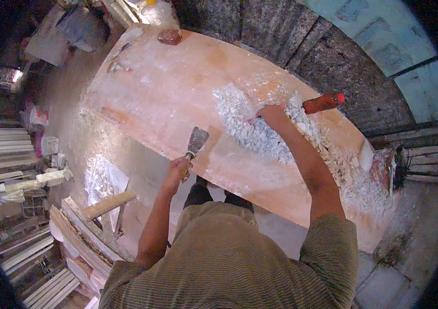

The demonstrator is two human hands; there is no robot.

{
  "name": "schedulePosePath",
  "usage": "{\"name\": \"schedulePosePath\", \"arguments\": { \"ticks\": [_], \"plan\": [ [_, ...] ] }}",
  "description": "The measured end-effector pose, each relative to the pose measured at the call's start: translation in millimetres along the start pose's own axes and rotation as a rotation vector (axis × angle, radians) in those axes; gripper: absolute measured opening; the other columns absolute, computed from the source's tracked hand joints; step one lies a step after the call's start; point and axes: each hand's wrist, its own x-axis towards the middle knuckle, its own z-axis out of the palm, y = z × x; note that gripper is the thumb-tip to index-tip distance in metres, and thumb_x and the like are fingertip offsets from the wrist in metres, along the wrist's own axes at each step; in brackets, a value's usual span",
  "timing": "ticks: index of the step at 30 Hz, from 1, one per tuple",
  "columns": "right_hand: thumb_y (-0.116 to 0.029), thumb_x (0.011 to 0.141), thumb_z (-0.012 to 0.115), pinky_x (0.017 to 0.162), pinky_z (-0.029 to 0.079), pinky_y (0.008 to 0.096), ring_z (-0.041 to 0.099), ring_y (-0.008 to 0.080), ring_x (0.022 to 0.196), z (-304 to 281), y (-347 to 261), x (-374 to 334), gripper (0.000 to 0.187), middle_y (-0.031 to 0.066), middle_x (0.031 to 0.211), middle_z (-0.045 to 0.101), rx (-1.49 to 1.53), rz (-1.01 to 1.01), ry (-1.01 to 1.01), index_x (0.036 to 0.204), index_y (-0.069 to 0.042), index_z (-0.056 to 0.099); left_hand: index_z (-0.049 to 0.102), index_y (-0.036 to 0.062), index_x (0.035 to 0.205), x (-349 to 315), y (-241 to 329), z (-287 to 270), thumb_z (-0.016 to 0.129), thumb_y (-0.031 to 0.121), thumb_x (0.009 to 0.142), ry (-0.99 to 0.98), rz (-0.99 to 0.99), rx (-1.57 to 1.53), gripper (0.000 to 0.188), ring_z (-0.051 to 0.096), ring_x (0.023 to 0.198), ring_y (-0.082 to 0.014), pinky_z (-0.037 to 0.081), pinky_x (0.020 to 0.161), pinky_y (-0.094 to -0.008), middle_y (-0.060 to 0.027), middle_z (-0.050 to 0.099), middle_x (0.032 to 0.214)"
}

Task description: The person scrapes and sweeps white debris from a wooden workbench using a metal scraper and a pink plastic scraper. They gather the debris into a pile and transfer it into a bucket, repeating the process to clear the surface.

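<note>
My left hand (179, 168) is closed around the handle of a putty knife (198, 139). Its wide, stained blade points away from me, above the near edge of a large pinkish-tan table (177, 87). My right hand (272, 114) reaches down to a heap of white, crumbly flakes (265, 139) on the table. Its fingers point left and are mostly hidden. A small pink spot shows at their tips, too small to name. Right of that hand, a reddish-brown bottle (323, 104) with a red cap lies on its side beside the heap.
A brown lump (170, 36) sits at the table's far left end. More flakes and tan chips (353, 175) spread along the right side. A dark rough wall (353, 77) borders the far side. Wooden boards (108, 205) and a white flake-strewn sheet (105, 177) stand at lower left.
</note>
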Motion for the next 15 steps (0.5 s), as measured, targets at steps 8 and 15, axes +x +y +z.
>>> {"name": "schedulePosePath", "arguments": {
  "ticks": [8, 15],
  "plan": [
    [-0.023, 0.086, 0.049, 0.078, 0.050, 0.0466, 0.066, 0.0340, 0.090, -120.6, -29.5, -5.9, 0.025, 0.0176, 0.097, 0.067, 0.022, 0.238, -0.067, 0.090, -0.007, 0.068, 0.064, 0.0066, 0.102, 9.5, 1.0, -25.6, 0.056, 0.028, 0.092, 0.179, -0.052, 0.066, 0.025, 0.047, 0.048, -0.0060, 0.033, 0.039, -0.0209, 0.0012, 0.058, 0.073],
    [-0.039, 0.092, 0.045, 0.087, 0.047, 0.0471, 0.063, 0.0342, 0.098, 7.1, 274.6, -97.6, 0.042, 0.0215, 0.108, 0.064, 0.189, 1.175, 0.062, 0.111, -0.007, 0.064, 0.062, 0.0063, 0.112, 60.8, 20.5, -72.6, 0.055, 0.030, 0.093, 0.115, -0.071, 0.139, 0.031, 0.044, 0.046, -0.0044, 0.031, 0.038, -0.0192, 0.0033, 0.054, 0.071]
  ]
}}
